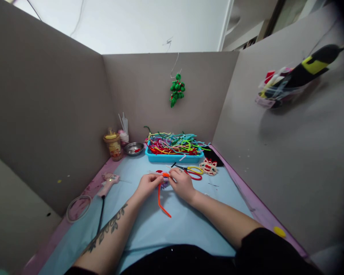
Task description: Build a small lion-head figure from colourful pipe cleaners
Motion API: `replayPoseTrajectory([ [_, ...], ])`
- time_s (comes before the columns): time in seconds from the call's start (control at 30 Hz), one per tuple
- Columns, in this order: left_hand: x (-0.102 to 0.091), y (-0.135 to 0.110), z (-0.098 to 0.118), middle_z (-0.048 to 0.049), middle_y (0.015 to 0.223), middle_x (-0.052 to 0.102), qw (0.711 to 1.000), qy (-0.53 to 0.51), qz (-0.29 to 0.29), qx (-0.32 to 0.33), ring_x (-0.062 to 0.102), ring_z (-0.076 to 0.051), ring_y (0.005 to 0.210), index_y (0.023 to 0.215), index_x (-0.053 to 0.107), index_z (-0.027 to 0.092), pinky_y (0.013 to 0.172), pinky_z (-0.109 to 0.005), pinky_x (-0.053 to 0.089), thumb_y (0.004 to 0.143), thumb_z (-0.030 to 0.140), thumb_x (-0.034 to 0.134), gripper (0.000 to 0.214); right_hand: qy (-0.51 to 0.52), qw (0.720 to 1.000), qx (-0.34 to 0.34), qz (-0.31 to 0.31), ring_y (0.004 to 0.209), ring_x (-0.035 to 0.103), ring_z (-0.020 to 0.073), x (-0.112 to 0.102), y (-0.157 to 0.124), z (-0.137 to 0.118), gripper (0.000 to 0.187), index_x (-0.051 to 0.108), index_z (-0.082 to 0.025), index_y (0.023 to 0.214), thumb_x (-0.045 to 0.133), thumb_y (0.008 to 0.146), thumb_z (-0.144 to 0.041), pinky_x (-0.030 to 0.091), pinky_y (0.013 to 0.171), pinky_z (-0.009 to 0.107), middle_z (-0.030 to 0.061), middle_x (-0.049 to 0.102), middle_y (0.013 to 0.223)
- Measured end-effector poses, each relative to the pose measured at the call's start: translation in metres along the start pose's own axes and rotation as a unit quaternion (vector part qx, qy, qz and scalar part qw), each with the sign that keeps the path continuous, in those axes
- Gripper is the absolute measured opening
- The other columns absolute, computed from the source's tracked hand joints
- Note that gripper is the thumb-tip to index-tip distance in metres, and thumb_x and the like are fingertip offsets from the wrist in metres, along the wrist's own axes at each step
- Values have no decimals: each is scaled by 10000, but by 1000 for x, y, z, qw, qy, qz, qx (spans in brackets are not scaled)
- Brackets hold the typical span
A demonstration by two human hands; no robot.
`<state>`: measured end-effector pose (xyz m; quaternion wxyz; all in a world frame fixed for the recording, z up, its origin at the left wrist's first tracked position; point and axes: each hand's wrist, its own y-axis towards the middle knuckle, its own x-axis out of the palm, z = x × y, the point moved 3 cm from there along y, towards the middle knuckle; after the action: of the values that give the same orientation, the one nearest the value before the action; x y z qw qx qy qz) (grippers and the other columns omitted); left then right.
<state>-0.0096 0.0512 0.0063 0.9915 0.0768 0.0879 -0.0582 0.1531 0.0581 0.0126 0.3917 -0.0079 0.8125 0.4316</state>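
Note:
My left hand (pixel 148 184) and my right hand (pixel 182 184) meet over the light blue mat (pixel 149 225), fingers pinched together. Between them is an orange pipe cleaner (pixel 161 198): its top end is wound near my fingertips and its tail hangs down toward me. A small purple piece sits under the wound part, mostly hidden by my fingers. Both hands are closed on the pipe cleaner.
A blue tray (pixel 173 156) piled with coloured pipe cleaners stands at the back. Scissors (pixel 192 171) and a small red-and-white figure (pixel 208 167) lie right of my hands. A pink glue gun (pixel 109 182), tape roll (pixel 78 207), metal bowl (pixel 133 148) and cup (pixel 113 145) are left. Cardboard walls surround the mat.

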Motion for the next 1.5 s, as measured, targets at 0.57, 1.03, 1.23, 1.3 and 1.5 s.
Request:
replayPoseTrajectory([
  [0.57, -10, 0, 6, -43, 648, 662, 999, -22, 36, 24, 573, -140, 595, 746, 674, 97, 584, -237, 426, 714, 433, 664, 338, 397, 874, 205, -192, 610, 545, 133, 14, 7, 1, 221, 584, -180, 815, 607, 771, -395, 408, 534, 237, 13, 603, 713],
  [1.03, -7, -7, 21, -69, 822, 660, 990, -1, -100, 101, 601, -181, 780, 792, 683, 115, 745, -281, 471, 773, 420, 626, 311, 680, 499, 353, -405, 495, 618, 106, 24, -7, 11, 273, 598, -79, 835, 691, 721, -309, 429, 402, 155, 51, 662, 655],
  [1.23, -7, -7, 23, -79, 825, 673, 990, 9, -93, 103, 608, -190, 789, 780, 683, 118, 742, -285, 470, 776, 411, 622, 300, 711, 473, 349, -386, 461, 584, 91, 28, -9, 12, 221, 569, -98, 817, 694, 718, -252, 421, 399, 150, 33, 641, 618],
  [1.3, -8, -7, 22, -71, 794, 682, 993, 8, -77, 87, 611, -181, 749, 798, 676, 118, 719, -281, 470, 767, 401, 632, 288, 717, 468, 349, -380, 465, 577, 91, 26, -8, 12, 213, 561, -99, 807, 688, 723, -248, 411, 401, 152, 30, 627, 615],
  [1.5, -11, -4, 16, -71, 838, 708, 999, -9, -24, 45, 626, -179, 753, 866, 669, 126, 720, -277, 469, 731, 398, 659, 304, 734, 474, 346, -342, 470, 545, 83, 23, -3, 15, 192, 566, -94, 755, 678, 711, -244, 393, 414, 162, 33, 605, 622],
])
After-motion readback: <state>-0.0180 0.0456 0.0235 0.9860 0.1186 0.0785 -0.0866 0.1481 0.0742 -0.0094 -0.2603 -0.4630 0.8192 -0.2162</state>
